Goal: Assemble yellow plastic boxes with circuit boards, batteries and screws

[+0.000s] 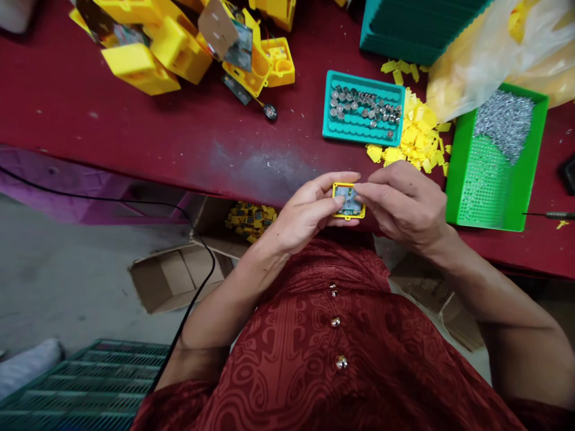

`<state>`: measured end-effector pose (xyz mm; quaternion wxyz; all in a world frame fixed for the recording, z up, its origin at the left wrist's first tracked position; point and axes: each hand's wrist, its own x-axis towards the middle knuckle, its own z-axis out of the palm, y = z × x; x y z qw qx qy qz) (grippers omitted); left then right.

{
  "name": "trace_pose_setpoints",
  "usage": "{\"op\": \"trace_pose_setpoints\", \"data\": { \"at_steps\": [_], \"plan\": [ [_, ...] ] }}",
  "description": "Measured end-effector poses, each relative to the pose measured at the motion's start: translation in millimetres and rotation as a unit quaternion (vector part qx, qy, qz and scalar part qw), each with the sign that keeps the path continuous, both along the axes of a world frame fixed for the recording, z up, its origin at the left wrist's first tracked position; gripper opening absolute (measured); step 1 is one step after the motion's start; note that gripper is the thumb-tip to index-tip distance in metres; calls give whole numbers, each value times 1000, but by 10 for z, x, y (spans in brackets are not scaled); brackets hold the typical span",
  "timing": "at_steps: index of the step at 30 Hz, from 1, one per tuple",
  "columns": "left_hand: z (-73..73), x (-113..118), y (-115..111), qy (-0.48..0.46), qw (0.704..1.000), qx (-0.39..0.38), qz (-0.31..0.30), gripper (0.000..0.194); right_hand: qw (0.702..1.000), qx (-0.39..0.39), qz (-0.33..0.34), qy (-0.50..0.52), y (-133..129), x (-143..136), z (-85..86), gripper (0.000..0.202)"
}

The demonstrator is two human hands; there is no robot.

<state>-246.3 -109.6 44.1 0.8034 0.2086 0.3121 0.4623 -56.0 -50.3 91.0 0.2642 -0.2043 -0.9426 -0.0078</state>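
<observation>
Pinches yellow case face-up in left hand by table edge, presumably to keep circuit board steady and exposed to curled right hand at its corner, can't tell if pinching anything.

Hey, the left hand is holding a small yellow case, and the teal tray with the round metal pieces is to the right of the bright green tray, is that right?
Not quite: in the head view, the teal tray with the round metal pieces is to the left of the bright green tray. The left hand is indeed holding a small yellow case.
</observation>
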Motion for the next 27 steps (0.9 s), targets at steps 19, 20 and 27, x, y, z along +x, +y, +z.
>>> {"op": "trace_pose_setpoints", "data": {
  "at_steps": [19, 20, 27],
  "plan": [
    [49, 27, 24, -29, 999, -19, -7, 37, 999, -31, 23, -33, 41, 35, 103, 8],
    [50, 36, 20, -25, 999, -20, -2, 37, 998, -34, 30, -32, 44, 30, 117, 8],
    [9, 132, -25, 63, 997, -11, 43, 38, 998, -39, 33, -39, 5, 2, 79, 16]
  ]
}}
